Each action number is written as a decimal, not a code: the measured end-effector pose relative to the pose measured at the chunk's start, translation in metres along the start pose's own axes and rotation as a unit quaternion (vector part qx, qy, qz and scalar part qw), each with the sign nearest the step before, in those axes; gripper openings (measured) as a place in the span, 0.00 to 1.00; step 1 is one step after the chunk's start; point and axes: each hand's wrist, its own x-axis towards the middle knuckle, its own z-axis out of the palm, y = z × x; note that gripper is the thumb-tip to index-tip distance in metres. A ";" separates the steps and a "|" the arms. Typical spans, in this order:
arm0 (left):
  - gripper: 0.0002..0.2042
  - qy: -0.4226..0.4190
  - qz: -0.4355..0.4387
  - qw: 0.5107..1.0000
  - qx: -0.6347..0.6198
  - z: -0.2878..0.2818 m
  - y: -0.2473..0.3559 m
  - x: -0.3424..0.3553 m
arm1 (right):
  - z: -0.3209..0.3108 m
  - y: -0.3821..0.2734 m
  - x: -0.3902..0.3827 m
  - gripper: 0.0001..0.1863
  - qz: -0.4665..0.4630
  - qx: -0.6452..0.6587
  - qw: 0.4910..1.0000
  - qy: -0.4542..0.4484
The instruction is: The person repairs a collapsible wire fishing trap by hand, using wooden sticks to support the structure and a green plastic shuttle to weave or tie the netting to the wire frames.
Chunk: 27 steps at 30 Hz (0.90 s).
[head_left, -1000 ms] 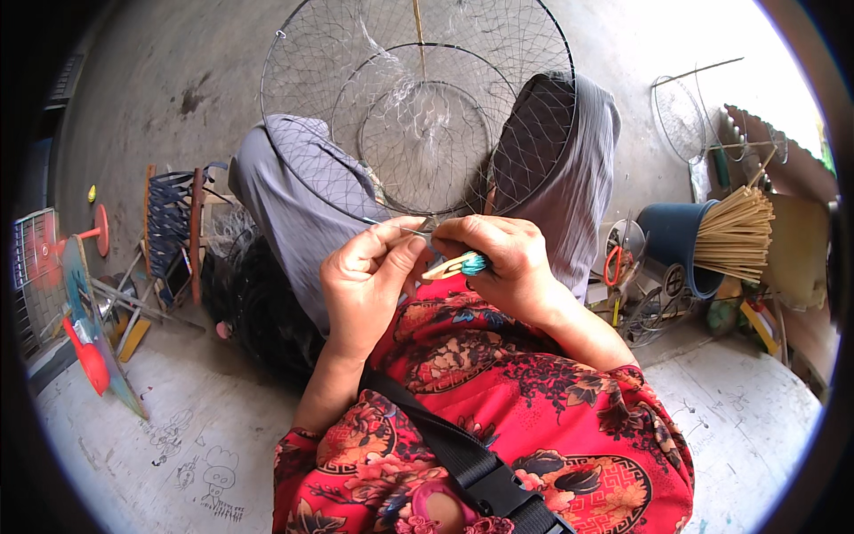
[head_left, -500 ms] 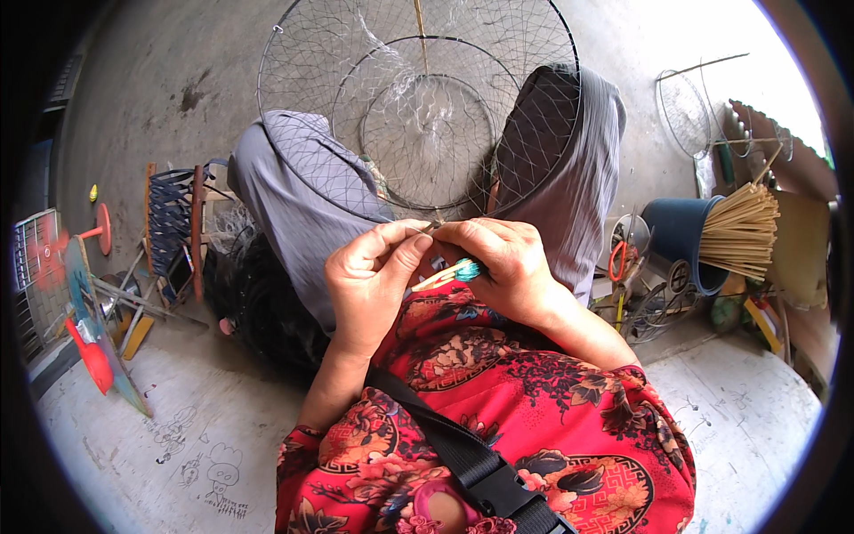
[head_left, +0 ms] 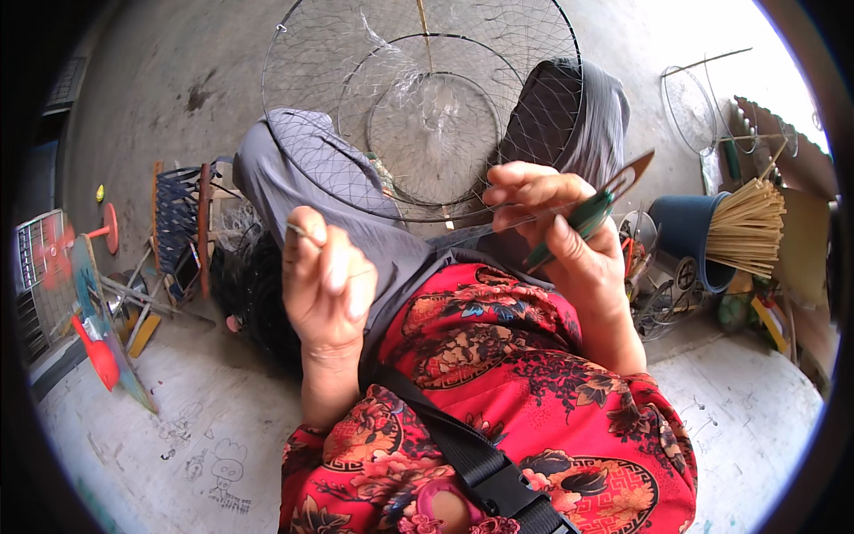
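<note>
My right hand (head_left: 574, 240) is closed round a netting needle (head_left: 591, 214) wound with dark green twine, its pointed brown tip tilted up to the right. A thin strand runs from beside this hand toward the left over my lap. My left hand (head_left: 327, 285) is raised apart from it, thumb and fingers pinched together. A tiny pale bit shows at its fingertips, too small to name. Beyond both hands, between my knees, stands a round hooped net (head_left: 436, 116) with dark rings and fine mesh. Neither hand appears to touch its near rim.
At the right, a blue bucket (head_left: 680, 233) lies tilted, full of thin wooden sticks (head_left: 752, 227). Another small hooped net (head_left: 689, 111) is behind it. To the left are a strap-woven chair (head_left: 181, 218) and a red fan-like toy (head_left: 95, 353). Grey trousers (head_left: 311, 178) cover my legs.
My hands were together at the net's near rim. They have moved apart, the left toward the left, the right up and right, turning the netting needle's tip outward.
</note>
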 end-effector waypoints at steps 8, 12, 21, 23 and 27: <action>0.06 0.088 0.080 0.932 0.344 -0.011 0.046 -0.018 | -0.064 -0.031 -0.053 0.13 0.217 -0.313 0.894 -0.236; 0.03 0.123 -0.060 0.859 0.493 0.006 0.009 -0.039 | -0.074 -0.009 -0.065 0.14 0.015 0.000 0.998 0.057; 0.05 0.048 -0.037 0.762 0.645 -0.007 -0.042 -0.023 | -0.026 0.053 -0.052 0.15 0.077 -0.265 0.955 0.110; 0.06 0.037 -0.012 0.740 0.671 -0.016 -0.053 -0.020 | 0.000 0.050 -0.026 0.14 0.076 -0.298 0.951 0.043; 0.08 0.020 0.067 0.682 0.728 -0.025 -0.067 -0.016 | 0.000 0.073 -0.017 0.11 0.074 -0.285 0.955 0.050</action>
